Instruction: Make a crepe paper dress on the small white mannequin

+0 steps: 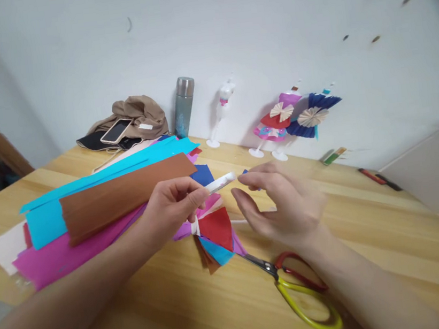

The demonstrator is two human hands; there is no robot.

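My left hand [178, 205] pinches a slim white stick-like piece [222, 182] between thumb and fingers; its exact kind cannot be made out. Facing its free end, my right hand [278, 200] is slightly blurred, with thumb and forefinger apart and nothing visible between them. Below both hands, a small paper dress [215, 227] in red, pink, blue and brown lies on the table with a white band at its waist. Scissors [271, 268] with one red and one yellow handle lie beside it, the blade tips touching or under the dress.
Crepe paper sheets [126, 195] are piled at left. Along the wall stand a thermos [184, 107], a bare white mannequin [222, 110] and two dressed mannequins [278, 119]. A brown cloth [140, 113] with a phone [117, 130] sits behind. A cutter knife [379, 178] lies at right.
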